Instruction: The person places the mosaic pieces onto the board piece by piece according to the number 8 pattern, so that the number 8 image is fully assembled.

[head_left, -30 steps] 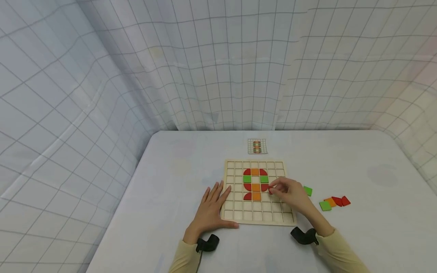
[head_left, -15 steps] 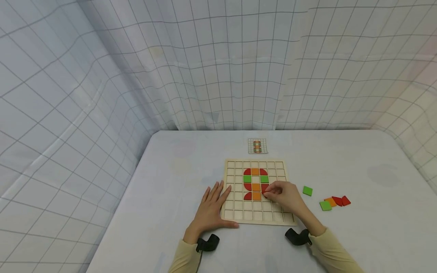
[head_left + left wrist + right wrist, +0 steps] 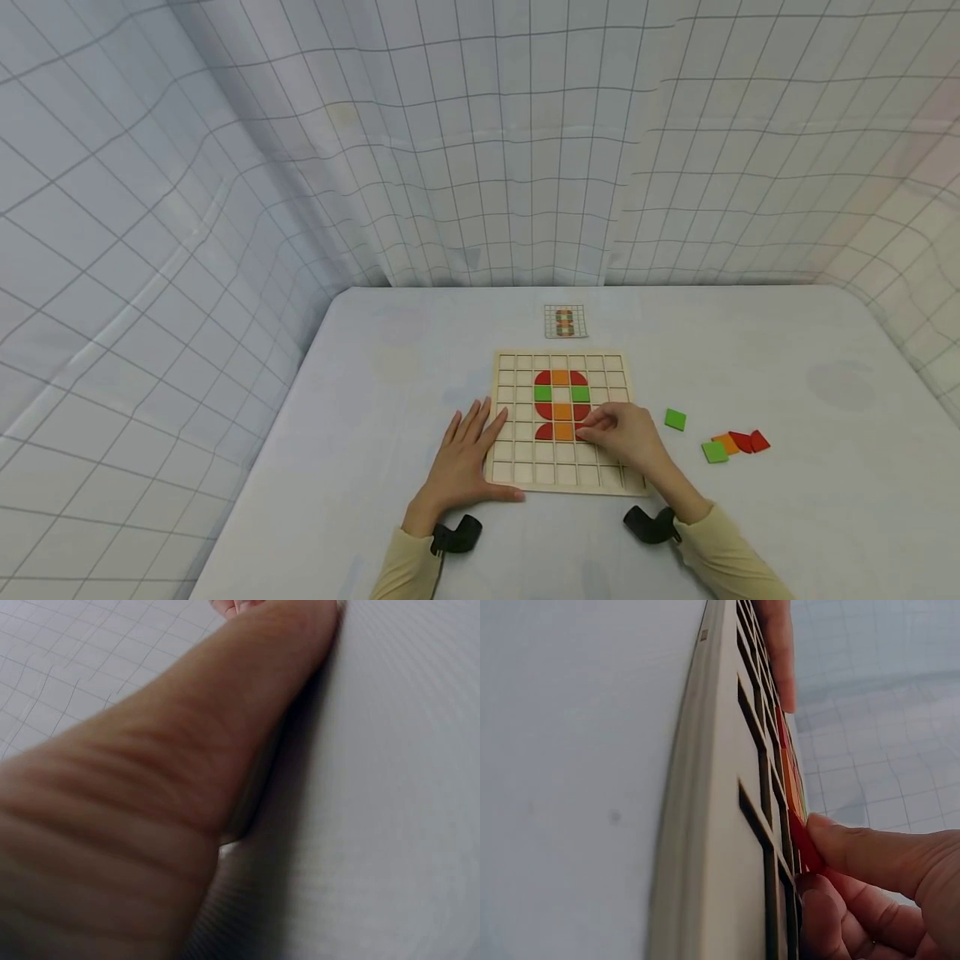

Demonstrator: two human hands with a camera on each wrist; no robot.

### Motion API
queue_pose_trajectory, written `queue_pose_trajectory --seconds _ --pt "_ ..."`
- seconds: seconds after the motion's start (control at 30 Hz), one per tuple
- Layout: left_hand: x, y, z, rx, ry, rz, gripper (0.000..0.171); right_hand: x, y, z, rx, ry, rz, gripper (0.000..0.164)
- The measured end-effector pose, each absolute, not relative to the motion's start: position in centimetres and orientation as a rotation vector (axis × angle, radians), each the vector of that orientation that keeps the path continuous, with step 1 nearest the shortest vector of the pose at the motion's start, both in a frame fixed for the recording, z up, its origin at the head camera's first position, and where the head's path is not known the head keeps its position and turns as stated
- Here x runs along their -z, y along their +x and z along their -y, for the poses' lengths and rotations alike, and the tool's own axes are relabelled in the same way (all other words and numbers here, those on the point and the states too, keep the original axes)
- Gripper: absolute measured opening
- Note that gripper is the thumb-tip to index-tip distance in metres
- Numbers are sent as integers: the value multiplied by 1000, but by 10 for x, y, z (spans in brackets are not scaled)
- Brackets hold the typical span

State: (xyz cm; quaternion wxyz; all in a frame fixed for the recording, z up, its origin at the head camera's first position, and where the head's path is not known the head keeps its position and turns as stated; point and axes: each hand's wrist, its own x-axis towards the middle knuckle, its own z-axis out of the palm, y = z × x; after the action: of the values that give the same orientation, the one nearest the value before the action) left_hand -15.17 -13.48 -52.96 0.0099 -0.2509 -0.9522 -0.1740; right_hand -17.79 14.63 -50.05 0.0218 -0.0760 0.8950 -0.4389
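A pale wooden grid board (image 3: 525,475) lies on the table, with red, orange and green tiles set in its middle columns. My left hand (image 3: 461,467) rests with spread, straight fingers over the board's left edge, its thumb along the front edge. Between thumb and fingers, my right hand (image 3: 626,433) pinches a red tile (image 3: 804,844) with a curved side. That tile sits at the cell right of the lower orange tile (image 3: 564,431), tilted in the right wrist view and partly covered by the fingertips. The left wrist view shows mostly palm and wrist.
Behind the board lies a small pattern card (image 3: 565,322) with a similar coloured figure. To the right are a lone green tile (image 3: 676,419) and a loose cluster with another green tile (image 3: 715,452), an orange tile (image 3: 727,442) and red tiles (image 3: 760,441). Grid-lined white curtains surround the table.
My right hand has moved left and slightly down with the red tile, from beside the third tile row to the cell by the lower orange tile. The left hand has stayed still.
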Motion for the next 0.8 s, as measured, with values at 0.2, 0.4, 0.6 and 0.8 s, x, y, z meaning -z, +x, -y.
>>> queue_pose_trajectory --seconds 0.2,0.4,0.6,0.8 --pt "530 -151 136 555 -786 2959 119 501 -178 -144 1323 -271 -2808 14" --pt "530 -152 136 553 -781 2967 119 500 -178 -143 1279 -296 -2833 15" --pt "530 -152 136 542 -781 2969 119 498 -177 -149 1228 -395 -2832 9" --pt "531 -152 136 551 -787 2966 118 499 -175 -155 1171 -420 -2833 15"
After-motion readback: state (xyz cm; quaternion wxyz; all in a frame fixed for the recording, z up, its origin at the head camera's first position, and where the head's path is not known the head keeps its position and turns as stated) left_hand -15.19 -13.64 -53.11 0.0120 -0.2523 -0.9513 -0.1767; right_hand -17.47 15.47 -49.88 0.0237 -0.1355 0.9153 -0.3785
